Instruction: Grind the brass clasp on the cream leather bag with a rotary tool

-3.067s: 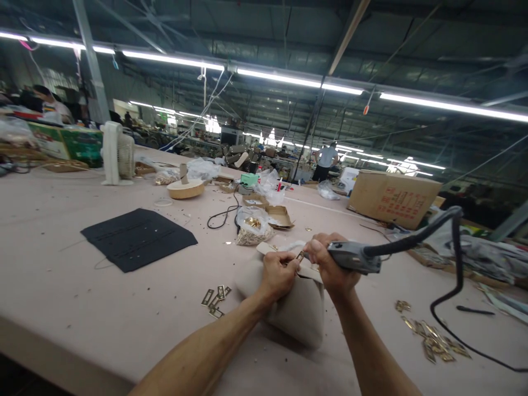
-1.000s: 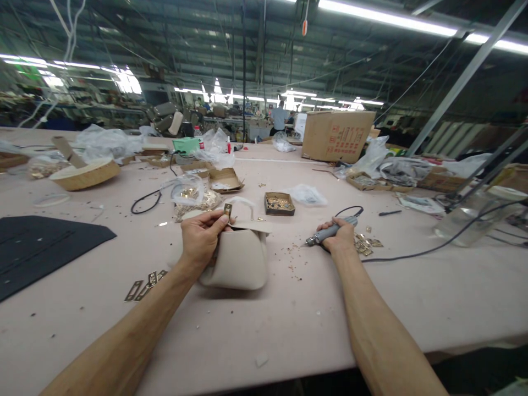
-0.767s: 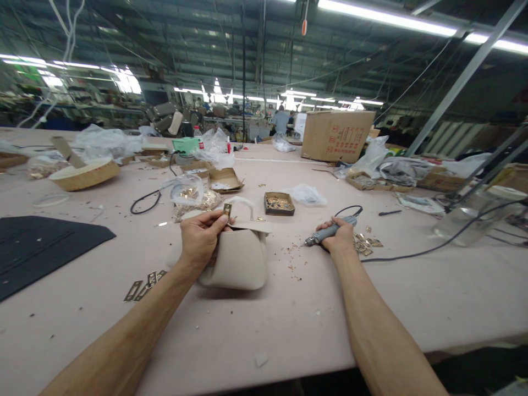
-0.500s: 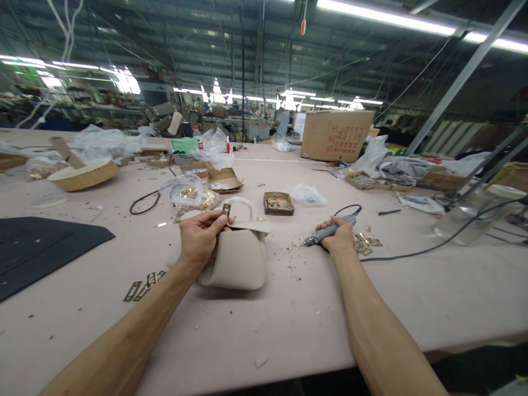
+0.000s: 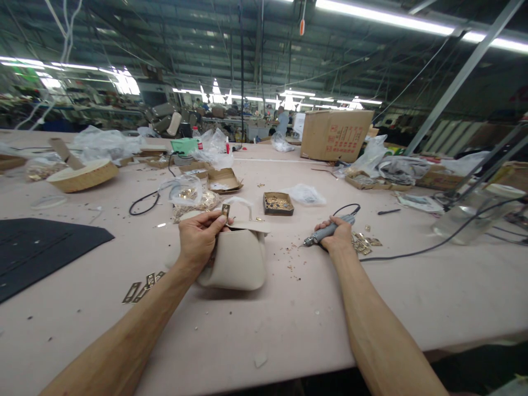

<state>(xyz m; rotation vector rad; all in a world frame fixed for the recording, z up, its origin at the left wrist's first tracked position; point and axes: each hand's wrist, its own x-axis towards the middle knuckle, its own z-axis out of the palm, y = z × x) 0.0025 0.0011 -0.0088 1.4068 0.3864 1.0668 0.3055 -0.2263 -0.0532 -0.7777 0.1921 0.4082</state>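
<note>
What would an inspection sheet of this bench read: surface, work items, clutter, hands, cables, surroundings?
Surface: pinkish table, dotted with specks; tiny loose pieces scattered near the tool's tip.
Work items: beige bag on the table; small metal plate upright above it; gray powered screwdriver.
Clutter: left plate pile, right plate pile, open parts box, black sheet.
Left hand: pinches the metal plate at the bag's top edge.
Right hand: grips the screwdriver; tip contact with the table unclear.
Cables: dark cable across the right side; black cable loop beyond the left hand.
Surroundings: person in the background; strip light overhead.
</note>
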